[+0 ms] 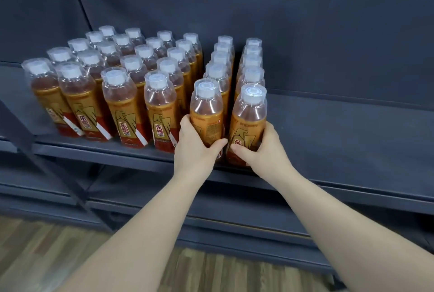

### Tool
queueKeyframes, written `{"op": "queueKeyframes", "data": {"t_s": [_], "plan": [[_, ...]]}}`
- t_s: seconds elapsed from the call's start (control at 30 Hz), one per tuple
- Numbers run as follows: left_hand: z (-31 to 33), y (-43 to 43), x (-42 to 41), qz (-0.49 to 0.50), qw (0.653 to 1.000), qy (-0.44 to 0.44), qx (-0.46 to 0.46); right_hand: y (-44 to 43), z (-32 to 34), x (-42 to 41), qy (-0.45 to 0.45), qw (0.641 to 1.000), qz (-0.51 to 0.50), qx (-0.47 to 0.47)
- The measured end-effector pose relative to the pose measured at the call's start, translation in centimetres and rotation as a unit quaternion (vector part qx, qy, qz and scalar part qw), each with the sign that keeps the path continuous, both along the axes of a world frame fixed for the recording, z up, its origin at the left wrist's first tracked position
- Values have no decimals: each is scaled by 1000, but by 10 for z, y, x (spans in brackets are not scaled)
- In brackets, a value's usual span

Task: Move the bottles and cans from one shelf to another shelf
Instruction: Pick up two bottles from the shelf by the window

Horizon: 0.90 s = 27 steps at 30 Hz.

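Several rows of orange drink bottles with clear caps and red-gold labels (122, 113) stand on a dark grey shelf (340, 141). My left hand (196, 148) grips the front bottle (206, 108) of the second row from the right, fingers round its lower body. My right hand (263, 151) grips the front bottle (250, 115) of the rightmost row in the same way. Both bottles stand upright at the shelf's front edge, side by side and almost touching. Their bases are hidden behind my hands.
The shelf's right half beyond the bottles is bare board up to a dark back panel (305, 33). Lower dark shelves (234, 209) lie beneath. A slanted frame bar (35, 151) crosses at the left. Wood-pattern floor (58, 256) lies below.
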State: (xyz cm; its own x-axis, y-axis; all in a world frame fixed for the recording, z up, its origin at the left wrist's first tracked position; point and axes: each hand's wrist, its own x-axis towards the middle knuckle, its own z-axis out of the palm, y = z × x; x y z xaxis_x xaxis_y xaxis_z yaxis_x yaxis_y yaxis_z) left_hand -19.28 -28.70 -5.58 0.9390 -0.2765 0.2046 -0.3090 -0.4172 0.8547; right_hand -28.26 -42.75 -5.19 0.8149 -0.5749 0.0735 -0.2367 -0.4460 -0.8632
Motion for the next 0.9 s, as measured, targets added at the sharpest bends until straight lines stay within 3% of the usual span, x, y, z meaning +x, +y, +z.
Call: {"op": "queueKeyframes", "data": {"t_s": [0.23, 0.53, 0.77, 0.9], "plan": [[-4, 7, 13, -73, 997, 22, -27, 10, 1, 5, 40, 996, -59, -58], [-2, 0, 9, -6, 1000, -15, 14, 14, -2, 3, 2, 998, -56, -9], [-9, 14, 8, -73, 997, 30, -23, 18, 2, -2, 4, 999, -26, 40], [-8, 15, 6, -65, 998, 7, -3, 21, 3, -1, 2, 999, -27, 42]]}}
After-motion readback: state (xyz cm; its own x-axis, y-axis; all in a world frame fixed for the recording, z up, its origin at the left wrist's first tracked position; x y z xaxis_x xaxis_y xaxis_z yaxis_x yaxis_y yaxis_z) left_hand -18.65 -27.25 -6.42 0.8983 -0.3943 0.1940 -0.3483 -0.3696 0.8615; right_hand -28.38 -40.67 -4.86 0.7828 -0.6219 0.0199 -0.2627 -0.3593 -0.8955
